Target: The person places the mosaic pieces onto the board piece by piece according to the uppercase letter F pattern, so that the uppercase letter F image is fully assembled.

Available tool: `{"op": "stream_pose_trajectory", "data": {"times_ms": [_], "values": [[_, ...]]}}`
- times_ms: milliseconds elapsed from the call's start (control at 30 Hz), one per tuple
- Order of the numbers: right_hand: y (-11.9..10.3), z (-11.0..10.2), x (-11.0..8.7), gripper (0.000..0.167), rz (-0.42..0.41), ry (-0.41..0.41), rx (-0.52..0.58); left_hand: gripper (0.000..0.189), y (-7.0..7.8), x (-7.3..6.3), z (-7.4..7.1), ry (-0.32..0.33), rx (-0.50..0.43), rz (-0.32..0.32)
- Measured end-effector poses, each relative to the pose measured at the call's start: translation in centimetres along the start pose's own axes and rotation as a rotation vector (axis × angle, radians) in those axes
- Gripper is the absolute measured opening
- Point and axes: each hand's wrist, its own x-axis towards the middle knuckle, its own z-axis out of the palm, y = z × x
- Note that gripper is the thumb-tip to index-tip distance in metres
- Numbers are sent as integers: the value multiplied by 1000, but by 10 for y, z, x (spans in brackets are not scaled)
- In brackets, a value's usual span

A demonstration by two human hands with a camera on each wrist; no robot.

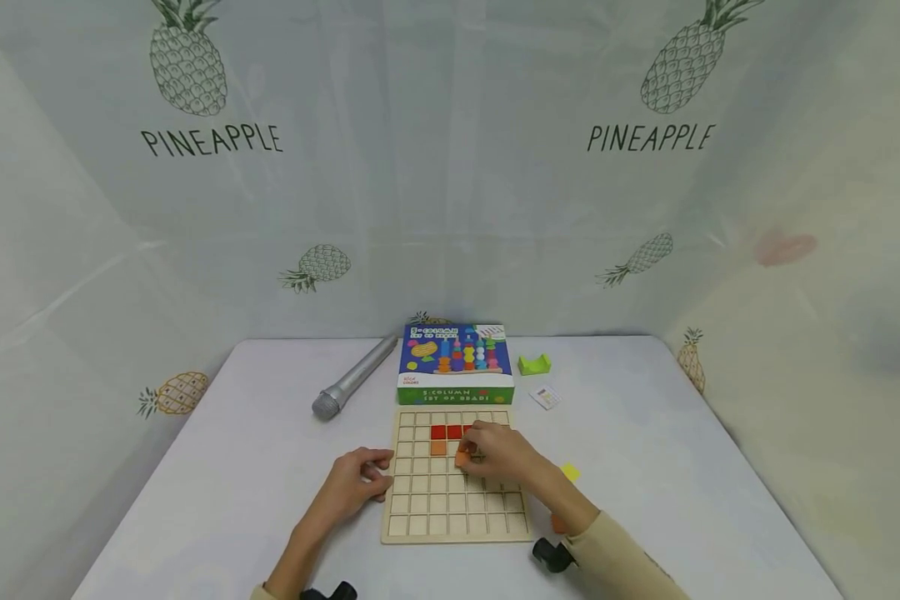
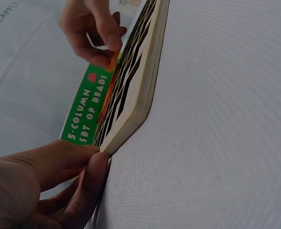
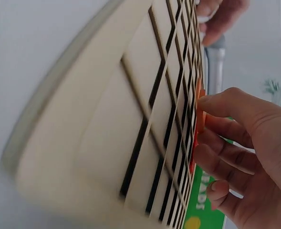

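A wooden grid board [image 1: 427,504] lies flat on the table. Along one of its upper rows sit several red square tiles [image 1: 438,432], partly hidden by my right hand [image 1: 504,454]. One orange tile [image 1: 438,448] fills a cell just below them. Between thumb and fingers, the right hand pinches another orange tile [image 3: 201,112], tilted close over the grid. My left hand [image 1: 352,482] is at the board's left side, and its thumb and finger [image 2: 98,164] pinch the edge near a corner.
Behind the board stands a blue and green bead-set box [image 1: 456,367], with a silver microphone [image 1: 356,379] to its left. A green curved piece [image 1: 534,365] and a small card [image 1: 546,397] lie right of it. Near my right forearm are a yellow tile [image 1: 570,472] and an orange piece [image 1: 558,524].
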Motion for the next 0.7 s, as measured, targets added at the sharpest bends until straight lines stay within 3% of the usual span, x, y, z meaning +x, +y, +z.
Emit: {"op": "stream_pose_trajectory", "data": {"times_ms": [333,700], "values": [[-22,9,13,17,-42,-27,-12,43,0,0,0,9,-1,-4],[-29,13,17,21,4,-59,-7,43,-2,-2,0,-10,-31,15]]}}
